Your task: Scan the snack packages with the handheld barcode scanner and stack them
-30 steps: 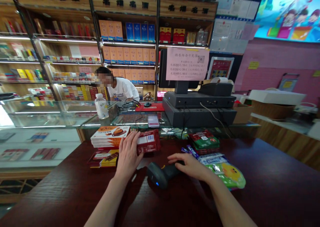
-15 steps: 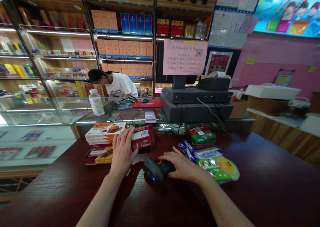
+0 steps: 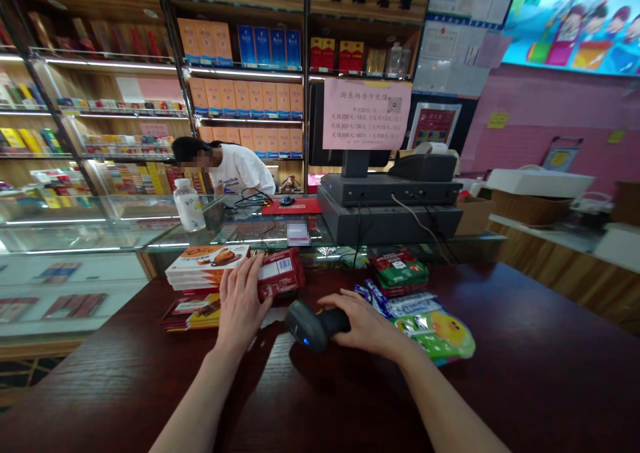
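My left hand [image 3: 242, 300] grips the left end of a dark red snack packet [image 3: 283, 271], thumb along its near edge; a white label with a barcode shows on the packet. In my right hand [image 3: 364, 322] is a black barcode scanner [image 3: 311, 325] with a blue light, held by its handle just above the dark wooden table [image 3: 310, 406]. Its head points left, toward my left hand. Beyond my left hand are stacked white-and-orange chocolate boxes [image 3: 205, 261], with red and yellow flat packs [image 3: 203, 312] in front of them.
To the right lie green-and-red packets [image 3: 400, 270], blue-and-purple sticks [image 3: 376, 298] and a green snack bag [image 3: 440, 336]. Behind the table is a glass counter [image 3: 235, 230] with a bottle [image 3: 189, 204] and a cash register [image 3: 390, 206]. A person [image 3: 243, 168] leans over behind it.
The scanner has tilted up slightly in my right hand. My left hand keeps hold of the red packet. The whole view has shifted a little.
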Motion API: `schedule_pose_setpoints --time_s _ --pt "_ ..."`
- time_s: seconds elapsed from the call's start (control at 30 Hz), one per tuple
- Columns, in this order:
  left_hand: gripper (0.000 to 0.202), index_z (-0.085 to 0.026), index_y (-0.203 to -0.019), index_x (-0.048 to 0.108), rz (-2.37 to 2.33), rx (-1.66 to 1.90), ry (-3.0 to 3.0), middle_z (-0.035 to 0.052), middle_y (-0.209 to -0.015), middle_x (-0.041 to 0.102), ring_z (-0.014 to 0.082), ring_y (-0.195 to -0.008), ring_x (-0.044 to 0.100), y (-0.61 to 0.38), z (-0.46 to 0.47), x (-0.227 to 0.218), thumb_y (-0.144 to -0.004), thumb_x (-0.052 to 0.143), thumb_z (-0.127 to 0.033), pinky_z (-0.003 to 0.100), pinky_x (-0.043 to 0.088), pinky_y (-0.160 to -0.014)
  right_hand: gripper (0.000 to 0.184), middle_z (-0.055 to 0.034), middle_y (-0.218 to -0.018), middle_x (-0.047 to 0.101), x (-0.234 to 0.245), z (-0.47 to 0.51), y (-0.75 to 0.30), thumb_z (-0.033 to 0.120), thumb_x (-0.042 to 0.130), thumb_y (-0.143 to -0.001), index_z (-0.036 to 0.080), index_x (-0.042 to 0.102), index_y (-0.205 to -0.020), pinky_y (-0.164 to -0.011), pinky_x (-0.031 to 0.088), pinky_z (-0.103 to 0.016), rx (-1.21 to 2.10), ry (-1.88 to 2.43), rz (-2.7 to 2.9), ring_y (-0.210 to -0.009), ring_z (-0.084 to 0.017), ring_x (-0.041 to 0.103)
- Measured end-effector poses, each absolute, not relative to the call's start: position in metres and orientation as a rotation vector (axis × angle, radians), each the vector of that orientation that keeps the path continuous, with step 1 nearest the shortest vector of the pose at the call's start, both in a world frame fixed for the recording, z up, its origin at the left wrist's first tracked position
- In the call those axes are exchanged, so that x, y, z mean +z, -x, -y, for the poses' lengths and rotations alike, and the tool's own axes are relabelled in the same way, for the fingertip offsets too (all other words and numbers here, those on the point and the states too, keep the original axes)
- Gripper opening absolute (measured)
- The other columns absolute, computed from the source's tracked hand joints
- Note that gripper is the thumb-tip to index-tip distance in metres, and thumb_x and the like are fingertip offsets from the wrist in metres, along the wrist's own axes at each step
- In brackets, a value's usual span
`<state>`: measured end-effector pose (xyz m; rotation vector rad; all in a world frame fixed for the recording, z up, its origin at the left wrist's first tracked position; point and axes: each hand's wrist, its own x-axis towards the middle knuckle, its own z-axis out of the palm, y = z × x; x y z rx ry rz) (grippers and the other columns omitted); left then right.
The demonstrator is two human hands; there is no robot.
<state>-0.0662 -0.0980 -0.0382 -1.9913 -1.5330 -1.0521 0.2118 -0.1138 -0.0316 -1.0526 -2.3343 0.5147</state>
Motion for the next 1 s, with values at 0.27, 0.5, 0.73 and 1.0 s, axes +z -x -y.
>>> schedule_pose_setpoints --time_s 0.27,0.5,0.73,1.0 --pt "0.077 -0.021 -0.152 0.030 1.562 -0.986 1.975 0.0117 -0.149 0.048 0.0320 -0.140 0.038 0.066 0.098 -0.040 -0.082 0.062 -0.023 0.054 0.014 -0.121 0.060 -0.0056 -0.127 0.066 -0.020 0.113 -0.221 0.022 0.074 -0.075 0.026 0.056 -0.131 -0.099 0.043 -0.040 0.484 1.033 2.171 -0.111 -0.025 0.062" --pt "0.077 -0.021 -0.152 0.029 1.562 -0.969 1.967 0.0112 -0.149 0.048 0.0317 -0.143 0.035 0.065 0.100 -0.039 -0.082 0.062 -0.021 0.055 0.012 -0.122 0.065 -0.0041 -0.126 0.067 -0.019 0.112 -0.228 0.028 0.077 -0.077 0.031 0.052 -0.137 -0.096 0.047 -0.042 0.627 1.049 2.052 -0.106 -0.025 0.065" --pt "0.078 -0.020 -0.152 0.030 1.583 -0.968 1.962 0.0105 -0.150 0.047 0.0313 -0.144 0.033 0.064 0.101 -0.038 -0.081 0.063 -0.021 0.055 0.010 -0.123 0.062 -0.0043 -0.128 0.067 -0.015 0.113 -0.229 0.030 0.077 -0.080 0.031 0.053 -0.137 -0.103 0.044 -0.043 0.673 0.987 2.007 -0.113 -0.025 0.064" --pt "0.076 -0.019 -0.151 0.032 1.572 -0.964 1.961 0.0114 -0.149 0.048 0.0317 -0.143 0.034 0.064 0.099 -0.041 -0.081 0.063 -0.022 0.056 0.011 -0.122 0.064 -0.0022 -0.127 0.067 -0.022 0.110 -0.229 0.028 0.077 -0.079 0.034 0.051 -0.138 -0.102 0.044 -0.042 0.664 1.004 2.038 -0.111 -0.024 0.062"
